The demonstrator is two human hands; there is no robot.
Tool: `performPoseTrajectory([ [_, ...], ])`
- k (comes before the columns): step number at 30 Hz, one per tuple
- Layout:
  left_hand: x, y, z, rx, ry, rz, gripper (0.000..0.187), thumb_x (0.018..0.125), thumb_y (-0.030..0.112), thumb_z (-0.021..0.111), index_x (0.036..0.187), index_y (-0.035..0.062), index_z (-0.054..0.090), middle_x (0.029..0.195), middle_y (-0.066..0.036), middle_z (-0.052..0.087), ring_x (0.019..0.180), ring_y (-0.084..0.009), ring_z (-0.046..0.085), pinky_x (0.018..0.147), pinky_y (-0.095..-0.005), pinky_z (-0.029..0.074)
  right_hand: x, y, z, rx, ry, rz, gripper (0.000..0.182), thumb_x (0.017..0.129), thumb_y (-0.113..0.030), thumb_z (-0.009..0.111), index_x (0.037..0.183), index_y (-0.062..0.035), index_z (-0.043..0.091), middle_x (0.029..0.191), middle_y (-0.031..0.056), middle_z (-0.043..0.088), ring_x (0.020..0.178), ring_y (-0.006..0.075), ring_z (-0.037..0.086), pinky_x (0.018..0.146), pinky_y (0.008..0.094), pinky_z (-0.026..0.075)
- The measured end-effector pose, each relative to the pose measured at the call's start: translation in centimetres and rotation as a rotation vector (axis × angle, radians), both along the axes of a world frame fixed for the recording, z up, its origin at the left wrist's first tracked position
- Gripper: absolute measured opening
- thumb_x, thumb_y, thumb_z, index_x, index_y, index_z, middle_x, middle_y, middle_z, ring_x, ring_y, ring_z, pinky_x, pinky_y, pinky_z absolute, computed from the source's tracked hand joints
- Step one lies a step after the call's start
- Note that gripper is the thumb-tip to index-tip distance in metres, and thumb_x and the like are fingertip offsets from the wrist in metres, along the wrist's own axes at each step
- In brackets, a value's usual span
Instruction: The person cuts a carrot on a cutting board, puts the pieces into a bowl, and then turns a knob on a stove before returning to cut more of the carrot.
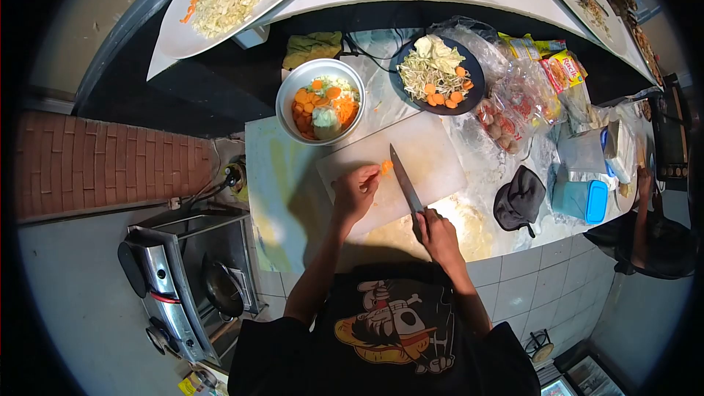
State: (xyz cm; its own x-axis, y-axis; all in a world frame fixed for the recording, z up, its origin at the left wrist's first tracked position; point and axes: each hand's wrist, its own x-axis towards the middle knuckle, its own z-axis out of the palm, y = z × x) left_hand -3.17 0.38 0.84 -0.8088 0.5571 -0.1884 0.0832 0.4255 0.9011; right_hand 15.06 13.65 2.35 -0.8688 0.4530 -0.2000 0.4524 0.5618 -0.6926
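Observation:
My right hand is wrapped round the black handle of a kitchen knife, its blade lying across the white cutting board and pointing away from me. Left of the blade, my left hand is curled, its fingertips closed at a small bit of orange carrot. Part of that carrot is hidden by the fingers. Behind the board stands a white bowl with carrot slices, shredded carrot and pale chopped vegetable. Beside it a dark plate carries bean sprouts, cabbage leaves and carrot slices.
Plastic bags with round brown items and yellow packets crowd the right. Nearer are a black cloth item and a blue-lidded container. A platter of shredded vegetables sits on the upper shelf. Another person is at far right.

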Motion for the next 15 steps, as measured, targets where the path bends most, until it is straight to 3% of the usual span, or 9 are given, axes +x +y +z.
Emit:
performPoseTrajectory([
  [9, 0.4, -0.6, -0.9, 0.173, -0.049, 0.104, 0.03, 0.097, 0.008, 0.058, 0.124, -0.0038, 0.061, 0.115, -0.014, 0.069, 0.108, -0.0186, 0.067, 0.089, -0.0283, 0.054, 0.3, -0.9, -0.7, 0.03, 0.014, 0.031, 0.022, 0.098, -0.018, 0.056, 0.097, 0.0033, 0.061, 0.079, 0.0238, 0.064, 0.07, 0.0425, 0.064, 0.061, 0.0492, 0.052],
  [15, 1.9, 0.4, -2.1, 0.228, -0.088, 0.107, 0.038, 0.095, 0.002, 0.055, 0.133, 0.0004, 0.055, 0.126, -0.012, 0.064, 0.117, -0.0177, 0.062, 0.089, -0.026, 0.053, -0.1, -1.4, -0.6, 0.036, -0.011, 0.075, 0.022, 0.099, -0.018, 0.055, 0.091, 0.0027, 0.059, 0.076, 0.0237, 0.062, 0.068, 0.0424, 0.064, 0.061, 0.0493, 0.051],
])
